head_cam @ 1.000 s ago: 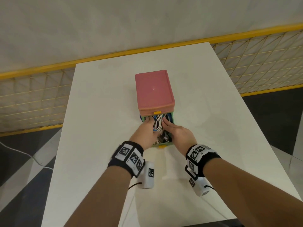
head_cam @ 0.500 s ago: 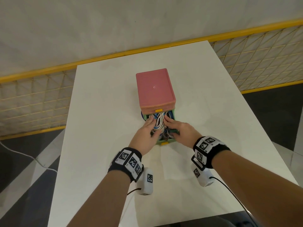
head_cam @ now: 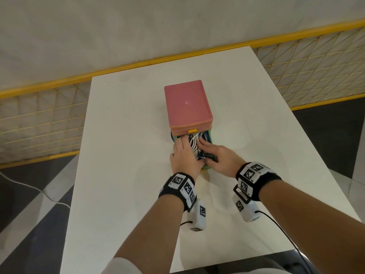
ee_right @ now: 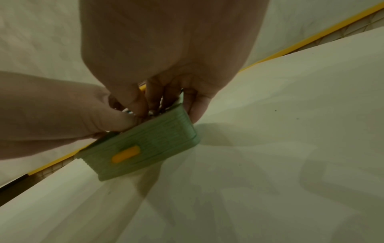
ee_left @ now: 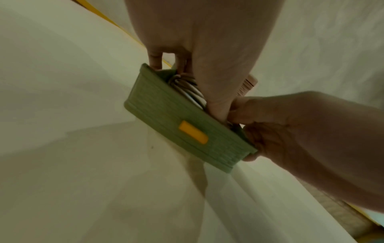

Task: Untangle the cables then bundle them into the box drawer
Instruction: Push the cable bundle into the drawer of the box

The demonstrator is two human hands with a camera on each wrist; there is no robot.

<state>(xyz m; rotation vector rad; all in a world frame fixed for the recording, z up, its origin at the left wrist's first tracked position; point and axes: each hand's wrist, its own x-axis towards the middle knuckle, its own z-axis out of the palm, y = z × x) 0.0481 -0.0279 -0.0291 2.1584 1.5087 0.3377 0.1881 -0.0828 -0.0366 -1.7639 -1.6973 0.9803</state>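
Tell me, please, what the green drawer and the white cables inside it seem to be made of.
The green drawer looks like matte plastic, perhaps 3D-printed: fine parallel ridges run across its front, around a smooth yellow handle. The white cables look like flexible rubber or plastic sheathing, smooth and slightly glossy, bending in tight loops. Neither material is certain from these views.

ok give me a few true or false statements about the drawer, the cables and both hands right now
1. The green drawer is pulled out from under the pink box. True.
2. The cables lie on the table beside the box. False: they sit inside the drawer.
3. Both the left hand and the right hand are at the drawer. True.
4. The drawer front has a blue tab. False: its tab is yellow.
5. The pink box lies tipped on its side. False: it stands upright.
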